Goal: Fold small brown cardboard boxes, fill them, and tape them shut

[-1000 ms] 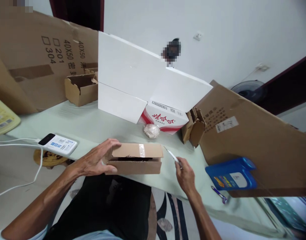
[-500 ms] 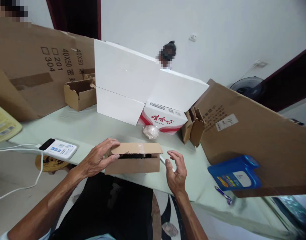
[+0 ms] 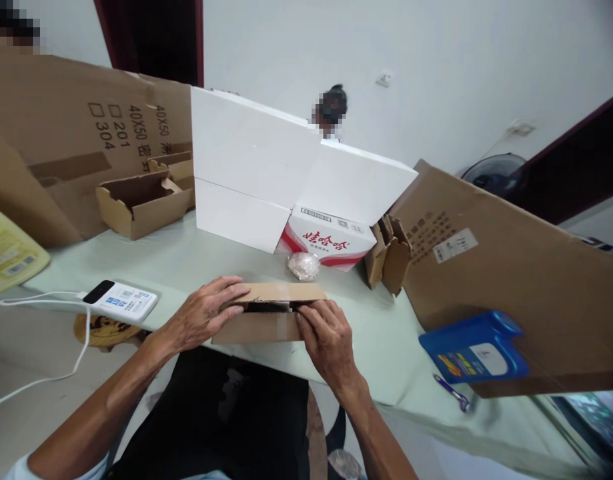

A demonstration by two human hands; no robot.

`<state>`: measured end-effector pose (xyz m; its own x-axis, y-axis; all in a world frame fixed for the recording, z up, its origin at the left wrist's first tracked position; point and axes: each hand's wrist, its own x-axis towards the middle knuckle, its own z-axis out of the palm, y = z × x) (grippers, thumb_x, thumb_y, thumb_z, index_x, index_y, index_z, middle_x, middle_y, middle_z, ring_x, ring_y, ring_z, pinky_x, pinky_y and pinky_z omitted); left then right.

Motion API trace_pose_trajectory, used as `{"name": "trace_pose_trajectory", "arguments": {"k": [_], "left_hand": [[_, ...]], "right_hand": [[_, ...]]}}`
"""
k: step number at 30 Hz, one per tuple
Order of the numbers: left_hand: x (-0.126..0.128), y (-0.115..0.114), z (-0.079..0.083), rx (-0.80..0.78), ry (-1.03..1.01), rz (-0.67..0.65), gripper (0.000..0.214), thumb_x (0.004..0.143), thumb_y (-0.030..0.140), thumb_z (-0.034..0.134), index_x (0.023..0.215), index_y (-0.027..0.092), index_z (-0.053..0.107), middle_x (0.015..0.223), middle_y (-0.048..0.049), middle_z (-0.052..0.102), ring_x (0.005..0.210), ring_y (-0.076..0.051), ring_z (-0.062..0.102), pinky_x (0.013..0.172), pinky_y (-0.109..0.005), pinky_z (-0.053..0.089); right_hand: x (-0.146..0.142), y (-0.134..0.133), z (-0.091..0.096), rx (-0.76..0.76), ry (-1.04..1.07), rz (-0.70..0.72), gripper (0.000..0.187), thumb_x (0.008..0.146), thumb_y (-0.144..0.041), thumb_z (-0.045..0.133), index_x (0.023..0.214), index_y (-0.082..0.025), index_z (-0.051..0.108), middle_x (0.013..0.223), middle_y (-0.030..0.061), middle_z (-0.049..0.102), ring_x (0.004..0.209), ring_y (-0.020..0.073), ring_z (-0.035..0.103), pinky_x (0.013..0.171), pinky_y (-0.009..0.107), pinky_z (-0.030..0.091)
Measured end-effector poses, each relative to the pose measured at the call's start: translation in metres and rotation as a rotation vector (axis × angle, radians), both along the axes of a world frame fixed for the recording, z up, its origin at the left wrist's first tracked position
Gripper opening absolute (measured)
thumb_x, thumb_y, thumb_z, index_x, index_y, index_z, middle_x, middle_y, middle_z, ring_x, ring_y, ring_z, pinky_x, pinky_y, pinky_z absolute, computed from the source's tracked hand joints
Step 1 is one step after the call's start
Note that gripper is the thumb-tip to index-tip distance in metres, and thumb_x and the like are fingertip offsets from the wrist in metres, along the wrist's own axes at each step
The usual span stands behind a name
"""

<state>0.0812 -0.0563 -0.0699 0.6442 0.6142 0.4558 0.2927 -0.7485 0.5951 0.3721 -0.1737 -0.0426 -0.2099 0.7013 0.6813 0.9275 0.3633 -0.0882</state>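
A small brown cardboard box [image 3: 259,328] lies at the table's near edge, its lid flap partly raised with a dark gap beneath. My left hand [image 3: 203,313] grips the flap's left end between thumb and fingers. At the box's right end, my right hand [image 3: 330,340] is closed over the edge, with its fingertips at the gap under the flap. What lies inside the box is too dark to make out. Just beyond the box sits a clear plastic-wrapped bundle [image 3: 303,266].
White panels [image 3: 256,153] and a red-white carton [image 3: 331,237] stand behind. Open cardboard trays lie left [image 3: 146,207] and right [image 3: 389,257]. A power bank [image 3: 121,300] with a cable is left; a blue bottle [image 3: 473,347] and a pen [image 3: 452,393] are right. People are beyond the panels.
My right hand has moved left from beside the box onto its right end. The cardboard tray at the far left has slid out leftward and nearer. My left hand keeps its grip.
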Motion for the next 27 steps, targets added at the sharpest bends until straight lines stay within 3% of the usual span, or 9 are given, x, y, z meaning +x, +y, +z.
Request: {"name": "trace_pose_trajectory", "arguments": {"k": [7,14,21,27], "left_hand": [[0.010,0.007,0.004,0.085,-0.031,0.031,0.036,0.116,0.034,0.050,0.143,0.024,0.071,0.153,-0.0141,0.066,0.137,-0.029,0.067,0.115,-0.045,0.055],[0.010,0.011,0.008,0.106,-0.068,-0.005,0.034,0.114,0.020,0.049,0.138,0.025,0.072,0.143,-0.0125,0.071,0.126,-0.023,0.072,0.106,-0.036,0.059],[0.013,0.010,0.002,0.137,-0.105,-0.061,0.036,0.108,0.011,0.053,0.136,0.025,0.071,0.140,-0.0123,0.072,0.126,-0.023,0.072,0.105,-0.035,0.059],[0.013,0.009,-0.001,0.157,-0.128,-0.082,0.040,0.107,0.007,0.053,0.138,0.025,0.070,0.139,-0.0116,0.073,0.126,-0.022,0.072,0.104,-0.034,0.059]], "right_hand": [[-0.008,0.003,0.005,-0.027,0.033,0.081,0.013,0.110,-0.014,0.058,0.111,-0.021,0.070,0.094,0.0061,0.069,0.087,0.0219,0.064,0.079,0.037,0.054],[-0.008,0.002,0.018,0.175,0.009,0.005,0.017,0.105,-0.014,0.069,0.120,-0.022,0.068,0.113,0.0121,0.071,0.099,0.0260,0.064,0.087,0.043,0.055],[0.000,0.012,0.033,0.022,-0.154,0.068,0.006,0.108,-0.023,0.068,0.113,-0.022,0.071,0.105,0.0067,0.076,0.095,0.0241,0.064,0.082,0.039,0.048],[-0.006,0.022,0.036,0.002,-0.160,0.181,0.018,0.111,-0.017,0.060,0.100,-0.020,0.074,0.096,0.0061,0.073,0.083,0.0198,0.057,0.076,0.033,0.047]]}}
